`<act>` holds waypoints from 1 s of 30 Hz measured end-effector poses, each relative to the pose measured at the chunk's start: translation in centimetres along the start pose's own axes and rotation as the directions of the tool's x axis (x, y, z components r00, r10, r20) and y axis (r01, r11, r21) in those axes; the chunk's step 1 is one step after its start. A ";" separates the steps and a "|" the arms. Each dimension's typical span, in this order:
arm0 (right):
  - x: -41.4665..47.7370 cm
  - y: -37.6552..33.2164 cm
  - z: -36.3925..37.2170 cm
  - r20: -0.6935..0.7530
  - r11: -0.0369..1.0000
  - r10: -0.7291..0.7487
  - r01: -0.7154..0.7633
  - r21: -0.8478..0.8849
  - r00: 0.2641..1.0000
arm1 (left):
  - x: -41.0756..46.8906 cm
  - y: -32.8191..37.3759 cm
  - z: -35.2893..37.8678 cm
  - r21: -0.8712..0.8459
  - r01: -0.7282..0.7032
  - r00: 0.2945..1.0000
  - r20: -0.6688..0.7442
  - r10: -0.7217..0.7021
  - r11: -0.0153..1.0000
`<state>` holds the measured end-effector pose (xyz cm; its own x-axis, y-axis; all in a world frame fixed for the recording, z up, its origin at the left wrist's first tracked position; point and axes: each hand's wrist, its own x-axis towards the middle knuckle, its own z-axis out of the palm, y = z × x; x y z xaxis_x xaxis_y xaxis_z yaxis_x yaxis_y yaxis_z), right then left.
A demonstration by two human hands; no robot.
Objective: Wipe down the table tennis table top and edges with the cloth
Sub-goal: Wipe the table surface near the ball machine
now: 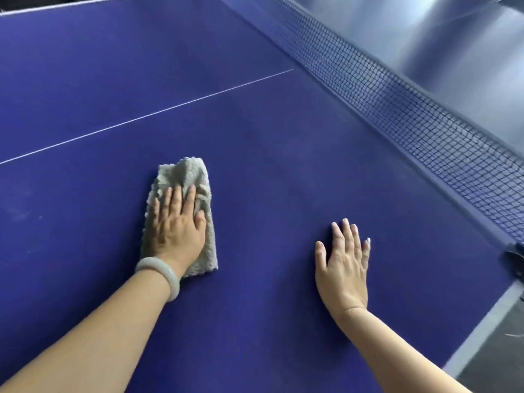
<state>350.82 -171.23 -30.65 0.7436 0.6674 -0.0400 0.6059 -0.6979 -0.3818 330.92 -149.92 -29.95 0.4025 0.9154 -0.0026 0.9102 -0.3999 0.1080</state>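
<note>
The blue table tennis table top [255, 137] fills the view, with a thin white centre line running across it. A grey fluffy cloth [187, 177] lies flat on the near half. My left hand [175, 225] presses down on it with straight, spread fingers; a pale bangle circles that wrist. My right hand [344, 262] rests flat on the bare blue surface to the right of the cloth, fingers straight, holding nothing.
The black mesh net [397, 109] crosses diagonally at the upper right, ending at a dark clamp [514, 260] on the right edge. The table's white-lined side edge [487, 321] runs at lower right, with grey floor beyond it. Faint smudges mark the surface at left.
</note>
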 end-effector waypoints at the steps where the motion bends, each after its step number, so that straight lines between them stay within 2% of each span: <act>1: 0.0 0.0 0.1 0.001 1.000 0.004 -0.004 0.000 1.000 | -1.1 1.1 0.2 -0.002 0.000 1.000 -0.015 0.000 1.000; 3: 0.0 0.0 0.0 0.005 1.000 0.005 -0.005 -0.001 1.000 | -5.1 6.3 0.6 0.008 -0.177 0.984 -0.020 0.177 0.984; 4: 0.0 0.0 0.0 0.002 1.000 0.001 -0.001 -0.006 1.000 | -7.2 9.4 1.1 -0.019 -0.325 0.946 -0.021 0.325 0.946; 6: 0.1 0.0 -0.2 -0.011 1.000 -0.001 0.002 0.028 1.000 | -9.8 14.5 1.9 -0.025 -0.568 0.822 0.021 0.568 0.823; 7: 0.1 0.0 -0.4 -0.018 0.998 0.004 -0.002 0.066 1.000 | -9.8 16.0 2.1 0.000 -0.629 0.774 0.102 0.625 0.778; 9: 0.2 -0.1 -0.6 -0.015 0.997 -0.003 0.004 0.083 1.000 | -7.8 16.5 2.3 0.018 -0.659 0.743 0.172 0.647 0.752; 11: 0.2 -0.1 -0.5 0.014 1.000 -0.026 0.026 -0.005 1.000 | -4.8 14.6 2.0 0.050 -0.616 0.782 0.160 0.603 0.786; 13: 0.0 -0.1 -0.2 0.038 0.994 -0.030 0.033 -0.102 0.999 | -1.7 10.7 1.5 0.089 -0.447 0.893 0.103 0.439 0.890; 15: -0.1 -0.2 0.1 0.059 0.983 -0.032 0.042 -0.178 0.998 | 0.2 5.3 0.6 0.051 -0.241 0.969 0.062 0.237 0.969; 18: -0.1 -0.2 0.4 0.061 0.967 -0.041 0.055 -0.249 0.997 | -1.4 -2.9 -0.5 -0.027 -0.046 0.999 0.027 0.047 0.999; 21: -0.1 -0.1 0.5 0.082 0.956 -0.023 0.045 -0.289 0.996 | -7.2 -6.7 -1.1 -0.009 0.091 0.995 0.028 -0.091 0.996; 24: -0.2 -0.3 0.0 0.123 0.940 0.015 0.028 -0.341 0.992 | -13.8 -6.8 -1.3 0.002 0.095 0.995 0.031 -0.095 0.996; 27: -0.8 -1.4 -0.7 0.091 0.943 -0.007 0.037 -0.332 0.996 | -16.9 -5.9 -1.7 -0.004 0.072 0.997 0.030 -0.072 0.997; 28: -1.2 -2.6 -0.6 0.061 0.950 -0.059 0.074 -0.302 0.996 | -17.0 -5.8 -1.9 0.000 0.082 0.996 0.035 -0.082 0.997; 30: -2.4 -6.3 0.6 0.026 0.946 -0.269 0.269 -0.179 0.963 | -16.7 -5.8 -2.3 0.015 0.086 0.995 0.042 -0.087 0.996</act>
<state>345.05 -168.24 -28.67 0.5458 0.8370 0.0396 0.8239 -0.5275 -0.2072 318.65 -162.79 -28.29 0.3256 0.9439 -0.0540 0.9429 -0.3200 0.0928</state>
